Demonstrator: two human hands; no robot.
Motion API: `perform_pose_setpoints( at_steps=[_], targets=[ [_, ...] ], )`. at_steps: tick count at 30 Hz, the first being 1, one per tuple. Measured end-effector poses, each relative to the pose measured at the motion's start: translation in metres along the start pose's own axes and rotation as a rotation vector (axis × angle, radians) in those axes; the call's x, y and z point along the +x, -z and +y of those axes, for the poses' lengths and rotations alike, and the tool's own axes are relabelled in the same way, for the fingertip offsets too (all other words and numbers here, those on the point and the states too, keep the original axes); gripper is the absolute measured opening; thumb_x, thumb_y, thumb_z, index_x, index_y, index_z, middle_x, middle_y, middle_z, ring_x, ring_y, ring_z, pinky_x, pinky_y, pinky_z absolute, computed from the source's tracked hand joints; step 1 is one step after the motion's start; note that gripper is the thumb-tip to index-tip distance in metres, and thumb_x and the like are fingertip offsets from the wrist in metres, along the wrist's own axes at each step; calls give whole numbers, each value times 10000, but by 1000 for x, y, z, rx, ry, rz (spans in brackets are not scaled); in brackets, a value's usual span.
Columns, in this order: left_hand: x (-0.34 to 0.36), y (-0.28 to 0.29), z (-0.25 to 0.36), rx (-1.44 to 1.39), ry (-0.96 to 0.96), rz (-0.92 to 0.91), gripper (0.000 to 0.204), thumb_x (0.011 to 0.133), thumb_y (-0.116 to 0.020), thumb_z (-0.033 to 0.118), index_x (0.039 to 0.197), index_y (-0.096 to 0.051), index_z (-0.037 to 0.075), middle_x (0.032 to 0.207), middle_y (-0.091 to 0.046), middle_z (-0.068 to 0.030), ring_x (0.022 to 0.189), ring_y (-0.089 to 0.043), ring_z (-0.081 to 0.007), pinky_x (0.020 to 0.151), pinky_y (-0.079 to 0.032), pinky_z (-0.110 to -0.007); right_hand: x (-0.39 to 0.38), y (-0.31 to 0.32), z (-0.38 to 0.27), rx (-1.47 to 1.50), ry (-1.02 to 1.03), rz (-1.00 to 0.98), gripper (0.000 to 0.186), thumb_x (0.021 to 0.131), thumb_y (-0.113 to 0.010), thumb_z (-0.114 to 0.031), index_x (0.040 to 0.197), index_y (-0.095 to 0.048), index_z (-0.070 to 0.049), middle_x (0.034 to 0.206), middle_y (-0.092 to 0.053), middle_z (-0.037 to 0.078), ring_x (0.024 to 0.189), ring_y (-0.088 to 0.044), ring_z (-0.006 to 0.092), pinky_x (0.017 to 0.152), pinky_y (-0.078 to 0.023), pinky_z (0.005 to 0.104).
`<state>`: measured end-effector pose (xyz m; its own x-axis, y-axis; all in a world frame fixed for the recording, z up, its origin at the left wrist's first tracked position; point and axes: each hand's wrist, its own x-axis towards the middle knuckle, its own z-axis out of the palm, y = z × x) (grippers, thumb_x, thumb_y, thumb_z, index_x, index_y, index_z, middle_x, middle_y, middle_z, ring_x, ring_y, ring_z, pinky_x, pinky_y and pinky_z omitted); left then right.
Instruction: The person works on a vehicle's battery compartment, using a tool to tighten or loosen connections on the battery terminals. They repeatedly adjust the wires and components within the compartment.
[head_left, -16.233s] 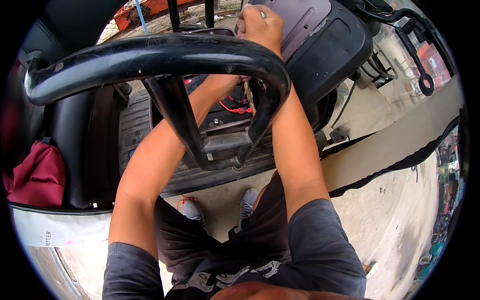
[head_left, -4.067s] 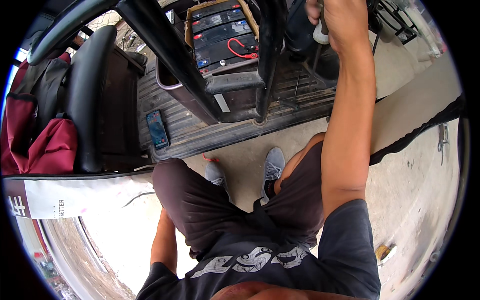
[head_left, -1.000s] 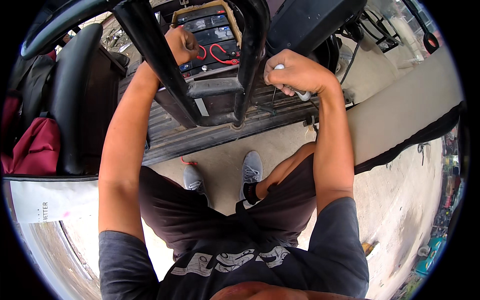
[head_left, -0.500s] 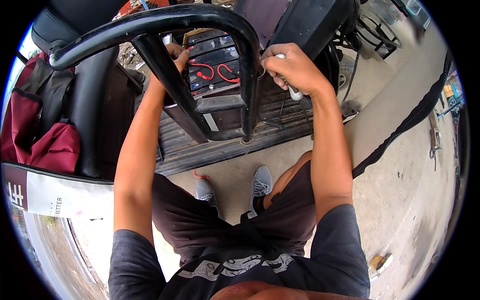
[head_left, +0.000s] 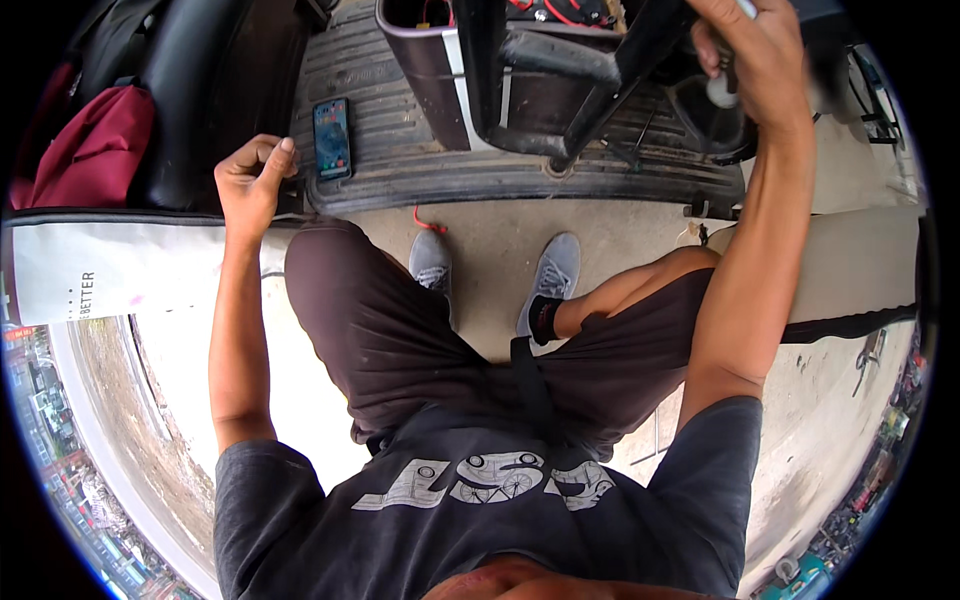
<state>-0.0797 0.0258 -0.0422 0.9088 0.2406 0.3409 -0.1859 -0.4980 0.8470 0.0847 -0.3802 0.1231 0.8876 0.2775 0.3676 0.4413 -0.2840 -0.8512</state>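
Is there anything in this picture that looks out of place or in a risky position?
Yes. A smartphone lies loose, screen up, on the ribbed floor mat of the vehicle, close to its edge and near the left hand. A short red wire also lies on the concrete by the shoes.
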Motion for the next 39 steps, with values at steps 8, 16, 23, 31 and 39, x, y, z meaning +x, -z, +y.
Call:
perform_pose_setpoints(
  at_steps=[8,16,23,31,39],
  targets=[
    [-146,-10,-108,117,938,-113,326,1006,-637,289,818,-708,32,724,-676,-73,668,-628,-188,616,-486,-340,-6,7,23,-183,104,90,331,976,-648,-320,1087,-673,-9,709,-607,37,502,-485,82,454,-371,233],
    [-299,-44,-193,245,646,-345,177,862,-635,188,888,-715,33,904,-714,-178,894,-679,-368,792,-544,-442,-2,36,54,-285,85,4,388,1001,-621,-257,1272,-660,18,736,-552,32,610,-467,89,548,-356,238],
    [-394,-66,-247,508,992,-278,172,814,-652,165,902,-752,57,967,-732,-197,944,-703,-391,858,-562,-460,0,23,42,-167,-15,45,361,973,-679,-252,1141,-664,68,741,-624,74,549,-462,85,518,-366,242],
    [-386,-54,-261,568,1137,-13,260,880,-697,224,1092,-686,74,1043,-723,-203,1017,-686,-387,874,-548,-491,0,18,39,-144,-29,43,347,972,-681,-249,1149,-667,49,697,-590,39,542,-454,78,506,-340,237],
    [-319,-51,-291,604,1085,-49,495,880,-707,165,1342,-532,139,1262,-615,-236,1144,-628,-415,946,-530,-484,5,39,53,-101,-45,17,325,991,-647,-211,1197,-646,39,1147,-725,142,570,-449,65,512,-365,230]
  ],
)
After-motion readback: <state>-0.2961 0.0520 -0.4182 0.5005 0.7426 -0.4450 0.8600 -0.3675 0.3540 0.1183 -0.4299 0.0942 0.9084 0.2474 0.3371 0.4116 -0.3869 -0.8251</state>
